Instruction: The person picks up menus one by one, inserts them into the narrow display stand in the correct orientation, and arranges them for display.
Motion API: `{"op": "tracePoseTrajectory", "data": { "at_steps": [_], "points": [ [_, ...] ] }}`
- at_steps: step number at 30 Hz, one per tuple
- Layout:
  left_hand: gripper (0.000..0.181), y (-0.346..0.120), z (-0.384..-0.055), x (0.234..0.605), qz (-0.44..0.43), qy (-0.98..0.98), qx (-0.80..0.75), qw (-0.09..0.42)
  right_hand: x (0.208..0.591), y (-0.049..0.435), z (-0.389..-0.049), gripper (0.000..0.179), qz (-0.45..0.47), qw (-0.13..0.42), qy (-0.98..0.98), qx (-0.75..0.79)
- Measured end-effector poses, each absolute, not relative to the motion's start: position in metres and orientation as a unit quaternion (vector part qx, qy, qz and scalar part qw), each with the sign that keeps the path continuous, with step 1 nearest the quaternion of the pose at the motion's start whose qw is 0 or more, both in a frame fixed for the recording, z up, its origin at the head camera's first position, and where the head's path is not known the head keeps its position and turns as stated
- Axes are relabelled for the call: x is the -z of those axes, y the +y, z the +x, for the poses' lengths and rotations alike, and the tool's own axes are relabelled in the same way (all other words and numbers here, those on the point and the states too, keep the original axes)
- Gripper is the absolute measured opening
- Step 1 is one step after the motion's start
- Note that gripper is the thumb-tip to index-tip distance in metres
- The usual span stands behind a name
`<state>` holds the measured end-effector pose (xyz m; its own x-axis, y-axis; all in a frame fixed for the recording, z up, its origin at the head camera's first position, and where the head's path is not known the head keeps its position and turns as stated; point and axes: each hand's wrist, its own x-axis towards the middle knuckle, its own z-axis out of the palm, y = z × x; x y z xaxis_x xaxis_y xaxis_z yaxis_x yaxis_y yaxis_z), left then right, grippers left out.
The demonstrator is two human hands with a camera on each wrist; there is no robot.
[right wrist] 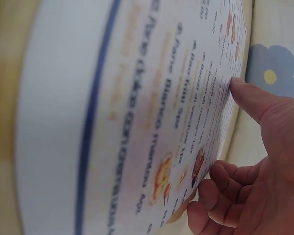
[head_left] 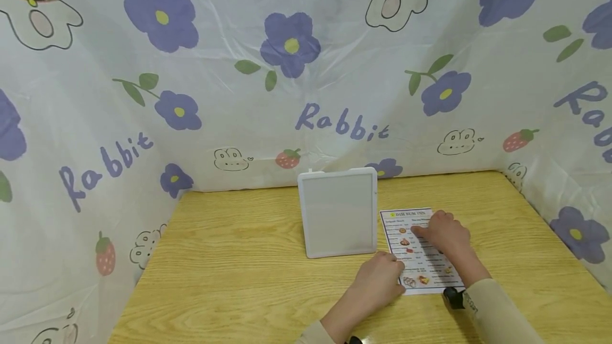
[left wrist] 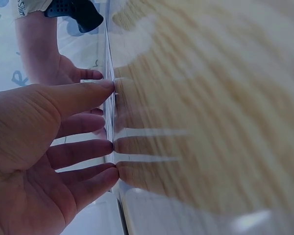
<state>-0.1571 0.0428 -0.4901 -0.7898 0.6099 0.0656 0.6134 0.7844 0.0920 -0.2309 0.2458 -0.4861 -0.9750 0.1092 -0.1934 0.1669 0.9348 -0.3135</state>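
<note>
The right hand [head_left: 445, 232], thumb and fingers apart, rests on the Dim Sum Inn menu [head_left: 415, 263] on the counter [head_left: 229, 259]; the left hand [head_left: 377, 280] (parted too) borders it. Probably light, bendable: hold by edges.

The dim sum menu [head_left: 422, 265] lies on the counter [head_left: 229, 259], under the right hand [head_left: 447, 235], just right of the left hand [head_left: 380, 279]. Beyond the latter, a framed board [head_left: 339, 214] stands before the curtain [head_left: 229, 100].

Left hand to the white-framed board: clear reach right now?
Likely yes. The left hand is at the left edge of the printed menu, close to the lower right corner of the white-framed board; nothing visible stands between.
</note>
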Motion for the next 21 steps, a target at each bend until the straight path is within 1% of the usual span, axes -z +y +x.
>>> {"op": "tracePoseTrajectory", "data": {
  "at_steps": [8, 14, 21],
  "points": [
    [0.031, 0.0424, -0.1574, 0.4925, -0.324, -0.944, 0.055, 0.009, 0.4861, 0.2450, -0.2299, 0.080, 0.072, 0.087, 0.978, 0.175],
    [0.030, 0.0423, -0.1579, 0.4938, -0.326, -0.943, 0.058, 0.013, 0.4863, 0.2438, -0.2282, 0.077, 0.070, 0.081, 0.979, 0.176],
    [0.029, 0.0424, -0.1572, 0.4921, -0.327, -0.943, 0.061, 0.014, 0.4886, 0.2434, -0.2289, 0.080, 0.078, 0.077, 0.977, 0.182]
  ]
}}
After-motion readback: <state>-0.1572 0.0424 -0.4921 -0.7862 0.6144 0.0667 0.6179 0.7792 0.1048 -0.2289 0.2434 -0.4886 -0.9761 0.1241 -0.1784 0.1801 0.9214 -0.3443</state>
